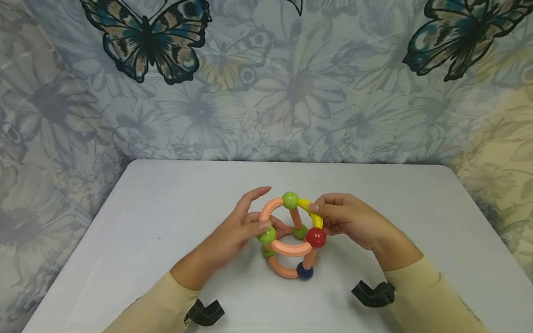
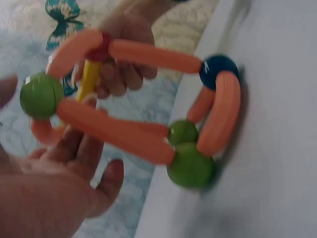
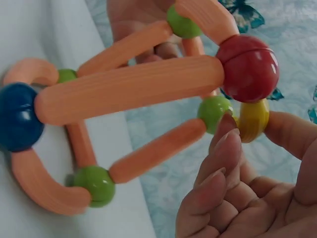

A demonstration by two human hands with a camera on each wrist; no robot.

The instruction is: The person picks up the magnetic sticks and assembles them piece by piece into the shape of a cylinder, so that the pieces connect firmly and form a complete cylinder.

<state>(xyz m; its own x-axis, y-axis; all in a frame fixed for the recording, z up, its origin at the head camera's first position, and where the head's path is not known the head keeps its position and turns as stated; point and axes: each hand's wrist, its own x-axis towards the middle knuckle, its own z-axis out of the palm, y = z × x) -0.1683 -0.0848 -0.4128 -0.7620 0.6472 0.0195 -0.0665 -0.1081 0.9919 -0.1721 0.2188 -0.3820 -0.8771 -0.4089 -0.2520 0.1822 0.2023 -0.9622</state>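
A frame of a ball-and-stick building toy (image 1: 290, 249) stands on the white table, two rings of curved orange sticks joined by straight orange sticks. At its upper ring my right hand (image 1: 355, 221) pinches a yellow curved stick (image 1: 317, 220) between thumb and fingers. That stick spans from a red ball (image 1: 316, 238) to a green ball (image 1: 290, 200). On the left side, my left hand (image 1: 227, 238) holds the upper ring at another green ball (image 1: 266, 235), thumb on it and index finger raised. A dark blue ball (image 2: 219, 71) and green balls (image 2: 190, 166) form the lower corners.
The white table (image 1: 131, 232) runs back to a wall (image 1: 291, 111) covered in flowers and butterflies. Black wrist-camera mounts (image 1: 205, 313) stick out from both sleeves, low over the tabletop.
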